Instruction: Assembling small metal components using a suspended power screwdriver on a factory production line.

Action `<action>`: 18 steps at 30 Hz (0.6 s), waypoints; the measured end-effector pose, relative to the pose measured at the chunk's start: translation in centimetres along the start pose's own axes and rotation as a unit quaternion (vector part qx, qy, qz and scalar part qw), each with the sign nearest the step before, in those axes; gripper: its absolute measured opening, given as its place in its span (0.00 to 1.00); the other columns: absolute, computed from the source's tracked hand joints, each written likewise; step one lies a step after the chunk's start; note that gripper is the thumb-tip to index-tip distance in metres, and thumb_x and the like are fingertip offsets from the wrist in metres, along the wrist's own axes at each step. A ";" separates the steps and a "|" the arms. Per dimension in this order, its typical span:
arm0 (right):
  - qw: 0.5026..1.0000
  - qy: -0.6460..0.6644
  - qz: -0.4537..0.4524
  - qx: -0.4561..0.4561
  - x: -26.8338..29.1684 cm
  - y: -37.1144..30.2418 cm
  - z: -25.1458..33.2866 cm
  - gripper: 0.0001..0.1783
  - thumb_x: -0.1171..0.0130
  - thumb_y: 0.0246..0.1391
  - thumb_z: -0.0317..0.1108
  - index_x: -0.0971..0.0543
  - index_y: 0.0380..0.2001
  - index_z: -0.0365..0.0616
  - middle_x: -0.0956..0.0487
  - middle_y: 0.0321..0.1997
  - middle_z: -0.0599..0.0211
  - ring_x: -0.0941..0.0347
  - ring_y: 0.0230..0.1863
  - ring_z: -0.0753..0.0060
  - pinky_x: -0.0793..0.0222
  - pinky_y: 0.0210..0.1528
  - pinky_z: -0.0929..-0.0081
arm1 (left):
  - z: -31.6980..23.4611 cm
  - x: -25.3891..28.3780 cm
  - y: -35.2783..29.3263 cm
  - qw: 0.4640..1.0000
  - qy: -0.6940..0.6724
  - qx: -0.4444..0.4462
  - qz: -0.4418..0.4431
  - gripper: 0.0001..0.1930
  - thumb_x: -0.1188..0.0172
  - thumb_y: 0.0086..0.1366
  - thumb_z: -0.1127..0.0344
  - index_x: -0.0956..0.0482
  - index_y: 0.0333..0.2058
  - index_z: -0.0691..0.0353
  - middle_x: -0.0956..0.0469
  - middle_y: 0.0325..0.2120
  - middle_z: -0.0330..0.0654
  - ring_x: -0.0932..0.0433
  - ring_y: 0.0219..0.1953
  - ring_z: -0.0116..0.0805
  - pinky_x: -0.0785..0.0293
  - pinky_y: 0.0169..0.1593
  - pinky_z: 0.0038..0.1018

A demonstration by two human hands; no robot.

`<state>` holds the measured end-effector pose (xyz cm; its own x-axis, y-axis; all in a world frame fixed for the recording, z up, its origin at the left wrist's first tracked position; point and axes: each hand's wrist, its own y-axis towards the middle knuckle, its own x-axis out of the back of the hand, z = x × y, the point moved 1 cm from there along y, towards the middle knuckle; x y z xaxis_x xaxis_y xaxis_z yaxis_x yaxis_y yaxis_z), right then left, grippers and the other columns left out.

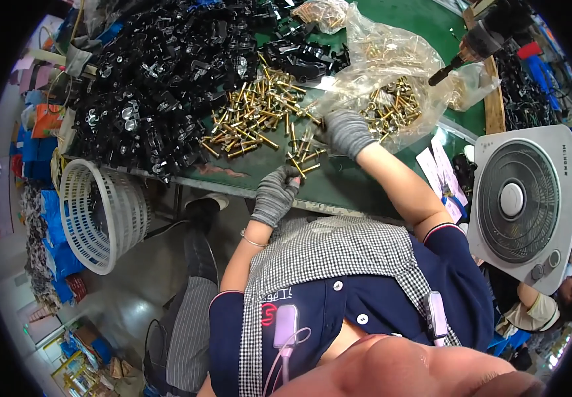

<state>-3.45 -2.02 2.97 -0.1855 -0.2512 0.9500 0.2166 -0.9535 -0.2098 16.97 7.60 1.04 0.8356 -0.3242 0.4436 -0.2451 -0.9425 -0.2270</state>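
My left hand [275, 196], in a grey knit glove with bare fingertips, is at the near edge of the green table, closed on a brass-coloured bolt [304, 169]. To its right and farther in, my right hand [349, 132] wears a matching glove. Its fingers curl in at the edge of the bolt pile, and what they hold is hidden. Loose brass-coloured bolts [249, 119] lie heaped ahead of both hands. Beside my right hand, an open clear plastic bag [392, 66] holds more bolts.
Black moulded parts [160, 79] are piled high on the left. A dark power-tool bit [446, 71] points down at upper right. A grey box fan [521, 205] stands at the right. Below the left table edge is a white plastic basket [104, 215]. Another person's striped trouser leg [190, 331] shows below.
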 end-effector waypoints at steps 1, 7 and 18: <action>1.000 -0.013 -0.012 -0.010 -0.7 0.6 0.1 0.16 0.44 0.45 0.46 0.20 0.27 0.43 0.22 0.28 0.51 0.25 0.33 0.52 0.30 0.37 0.59 | -0.2 -0.3 0.4 1.000 -0.006 -0.008 -0.002 0.08 0.43 0.57 0.69 0.23 0.34 0.66 0.23 0.22 0.43 0.26 0.23 0.28 0.29 0.31 0.25; 0.994 0.049 0.016 -0.100 5.8 -2.5 -1.8 0.16 0.41 0.42 0.40 0.20 0.32 0.40 0.22 0.32 0.48 0.24 0.37 0.52 0.28 0.41 0.61 | -2.1 2.1 5.8 0.973 0.170 -0.108 -0.113 0.09 0.44 0.58 0.65 0.22 0.32 0.64 0.23 0.25 0.52 0.23 0.28 0.46 0.28 0.34 0.33; 0.973 0.066 -0.160 0.150 4.3 1.2 3.4 0.13 0.43 0.41 0.32 0.23 0.34 0.45 0.26 0.35 0.54 0.28 0.37 0.52 0.31 0.39 0.60 | -5.5 2.8 12.8 0.936 0.348 -0.048 0.012 0.15 0.43 0.55 0.61 0.27 0.39 0.63 0.23 0.30 0.56 0.24 0.35 0.55 0.28 0.39 0.43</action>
<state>-0.68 -3.71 7.63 -0.4062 0.0125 0.9137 0.3949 -0.8993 0.1879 13.47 -5.84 4.16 0.3144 -0.2884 0.9044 -0.3314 -0.9261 -0.1801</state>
